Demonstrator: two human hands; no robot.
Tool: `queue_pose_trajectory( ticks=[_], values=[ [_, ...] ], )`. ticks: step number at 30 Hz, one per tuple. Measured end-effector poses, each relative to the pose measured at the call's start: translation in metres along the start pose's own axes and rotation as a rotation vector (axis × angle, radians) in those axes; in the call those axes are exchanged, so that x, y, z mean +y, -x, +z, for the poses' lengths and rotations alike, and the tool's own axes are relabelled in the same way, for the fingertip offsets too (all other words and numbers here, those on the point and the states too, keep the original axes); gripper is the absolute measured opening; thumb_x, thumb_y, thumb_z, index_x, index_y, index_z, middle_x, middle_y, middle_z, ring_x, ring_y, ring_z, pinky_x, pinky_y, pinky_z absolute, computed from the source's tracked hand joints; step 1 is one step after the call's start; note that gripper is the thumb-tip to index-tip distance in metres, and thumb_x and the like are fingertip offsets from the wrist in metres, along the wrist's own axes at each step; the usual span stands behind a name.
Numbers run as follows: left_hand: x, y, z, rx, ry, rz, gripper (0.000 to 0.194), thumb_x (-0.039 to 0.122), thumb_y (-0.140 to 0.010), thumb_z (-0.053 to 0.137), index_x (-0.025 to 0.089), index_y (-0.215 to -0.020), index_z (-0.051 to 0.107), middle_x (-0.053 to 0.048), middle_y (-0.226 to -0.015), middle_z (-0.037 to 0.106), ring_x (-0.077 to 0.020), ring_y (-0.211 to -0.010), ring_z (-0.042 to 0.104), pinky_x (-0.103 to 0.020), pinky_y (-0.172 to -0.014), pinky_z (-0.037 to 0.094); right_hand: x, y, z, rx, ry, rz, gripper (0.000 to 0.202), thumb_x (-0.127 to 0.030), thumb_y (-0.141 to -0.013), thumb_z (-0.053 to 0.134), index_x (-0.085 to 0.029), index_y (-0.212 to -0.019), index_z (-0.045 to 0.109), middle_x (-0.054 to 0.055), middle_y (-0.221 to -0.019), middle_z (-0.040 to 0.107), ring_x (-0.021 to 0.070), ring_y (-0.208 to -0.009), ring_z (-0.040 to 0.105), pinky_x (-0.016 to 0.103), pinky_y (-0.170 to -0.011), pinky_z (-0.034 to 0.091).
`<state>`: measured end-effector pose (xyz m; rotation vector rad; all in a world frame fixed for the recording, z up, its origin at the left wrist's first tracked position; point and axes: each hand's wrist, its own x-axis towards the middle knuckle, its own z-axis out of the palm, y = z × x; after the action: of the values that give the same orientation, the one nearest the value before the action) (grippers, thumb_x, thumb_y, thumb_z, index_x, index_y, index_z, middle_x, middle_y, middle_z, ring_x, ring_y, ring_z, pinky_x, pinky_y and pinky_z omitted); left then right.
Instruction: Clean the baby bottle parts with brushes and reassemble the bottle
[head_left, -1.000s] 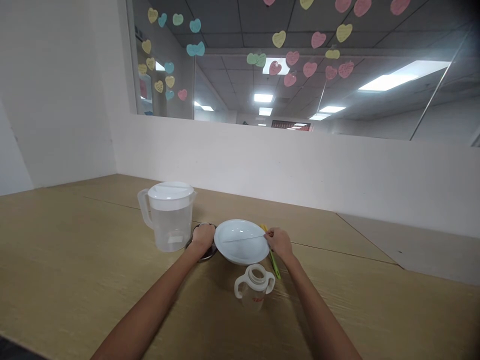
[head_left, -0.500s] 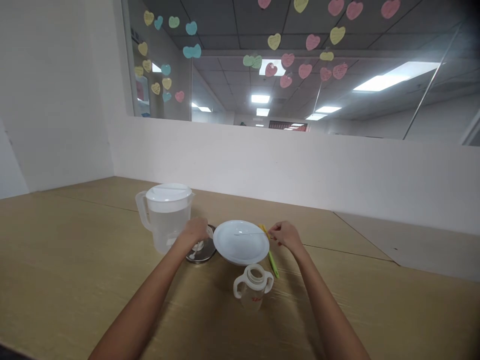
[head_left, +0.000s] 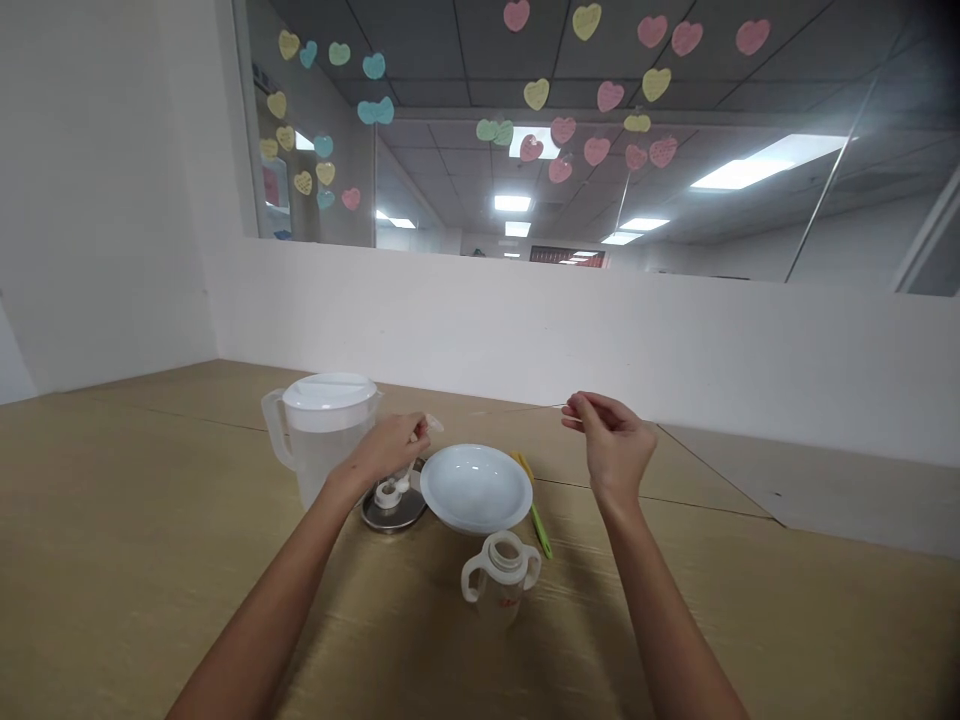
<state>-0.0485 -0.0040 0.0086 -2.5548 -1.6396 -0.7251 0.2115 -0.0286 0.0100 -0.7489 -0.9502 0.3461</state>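
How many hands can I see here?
2: the left hand near the metal dish, holding a small clear piece; the right hand, raised to the right of the white bowl, pinching a thin rod.

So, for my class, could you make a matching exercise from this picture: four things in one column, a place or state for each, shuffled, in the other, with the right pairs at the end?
Things
1. Translucent plastic pitcher
2. Thin, straight, greyish rod
3. Round, silver-coloured metal dish
4. Clear, two-handled bottle

Places and states
A. Pinched in the right hand
B. Open-mouthed, standing in front of the round white bowl
C. Topped with a white lid
D. Bearing small white parts

Right pairs: 1-C, 2-A, 3-D, 4-B
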Motion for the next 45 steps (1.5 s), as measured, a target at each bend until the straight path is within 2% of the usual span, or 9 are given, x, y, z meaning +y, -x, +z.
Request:
queue_pose_trajectory(
  ticks=[3,6,10,16,22,28,36,40,45],
  values=[
    [0.005,-0.005,0.012,0.034,0.115,0.097,0.021,0.030,-0.085,0.035,0.017,-0.086,0.051,-0.004,-0.079,0.062,-0.0154,-0.069,0.056,-0.023,-0.060,0.039,-0.022,0.007,0.002,0.063,-0.046,-0.081,0.025,-0.033,-0.064,0.070,-0.012,-0.076,0.066,0.003,-0.066,0.064,0.0169,-0.061,0.064,0.034,-0.058,0.059],
    [0.011,-0.007,0.018,0.048,0.145,0.146,0.021,0.030,-0.087,0.032,0.018,-0.088,0.049,-0.002,-0.078,0.061,-0.0142,-0.067,0.055,-0.022,-0.057,0.036,-0.032,0.011,0.003,0.016,-0.030,-0.105,0.023,-0.032,-0.065,0.070,-0.012,-0.075,0.066,0.003,-0.064,0.064,0.0162,-0.058,0.064,0.034,-0.057,0.059],
    [0.018,-0.006,0.018,0.056,0.112,0.139,0.021,0.031,-0.088,0.030,0.019,-0.086,0.047,0.000,-0.072,0.057,-0.0138,-0.062,0.052,-0.022,-0.055,0.032,-0.034,0.014,0.004,-0.039,0.021,-0.107,0.022,-0.032,-0.065,0.070,-0.012,-0.073,0.067,0.003,-0.063,0.065,0.0158,-0.057,0.063,0.033,-0.055,0.058],
    [0.021,-0.005,0.015,0.059,0.025,0.114,0.020,0.030,-0.088,0.032,0.019,-0.092,0.049,-0.001,-0.073,0.059,-0.0160,-0.066,0.055,-0.023,-0.058,0.034,-0.039,0.019,0.004,-0.057,0.056,-0.155,0.020,-0.032,-0.067,0.069,-0.013,-0.074,0.067,0.002,-0.064,0.065,0.0153,-0.057,0.062,0.033,-0.056,0.059],
    [0.027,-0.003,0.018,0.021,0.017,0.123,0.019,0.029,-0.087,0.035,0.019,-0.089,0.051,-0.004,-0.080,0.063,-0.0172,-0.071,0.058,-0.023,-0.059,0.035,-0.046,0.025,0.007,-0.094,0.029,-0.193,0.020,-0.032,-0.072,0.064,-0.014,-0.081,0.064,0.002,-0.066,0.063,0.0145,-0.059,0.062,0.030,-0.053,0.058],
    [0.036,-0.002,0.024,-0.006,0.107,0.216,0.018,0.025,-0.086,0.036,0.019,-0.089,0.052,-0.002,-0.086,0.063,-0.0152,-0.074,0.057,-0.022,-0.062,0.037,-0.038,0.029,0.015,-0.167,-0.029,-0.090,0.031,-0.032,-0.073,0.063,-0.014,-0.098,0.060,0.004,-0.072,0.066,0.0157,-0.065,0.064,0.031,-0.057,0.058],
    [0.038,-0.003,0.029,-0.050,0.246,0.196,0.024,0.030,-0.087,0.035,0.019,-0.091,0.055,-0.003,-0.089,0.064,-0.0165,-0.080,0.057,-0.024,-0.069,0.041,-0.001,0.031,0.026,-0.414,0.082,0.047,0.029,-0.039,-0.074,0.059,-0.012,-0.084,0.065,0.006,-0.076,0.066,0.0161,-0.071,0.064,0.030,-0.062,0.058],
    [0.031,-0.006,0.035,-0.047,0.354,0.190,0.026,0.034,-0.087,0.036,0.018,-0.093,0.055,-0.005,-0.094,0.064,-0.0179,-0.084,0.057,-0.026,-0.072,0.044,0.001,0.032,0.026,-0.438,0.043,0.070,0.029,-0.039,-0.075,0.058,-0.012,-0.084,0.065,0.006,-0.075,0.066,0.0155,-0.069,0.064,0.030,-0.064,0.057],
    [0.027,-0.006,0.036,-0.033,0.451,0.219,0.030,0.039,-0.088,0.036,0.017,-0.095,0.055,-0.006,-0.093,0.062,-0.0185,-0.083,0.056,-0.027,-0.070,0.045,-0.003,0.034,0.026,-0.457,0.057,0.024,0.025,-0.037,-0.075,0.058,-0.014,-0.083,0.066,0.006,-0.079,0.067,0.0170,-0.071,0.064,0.031,-0.065,0.057]
  ],
)
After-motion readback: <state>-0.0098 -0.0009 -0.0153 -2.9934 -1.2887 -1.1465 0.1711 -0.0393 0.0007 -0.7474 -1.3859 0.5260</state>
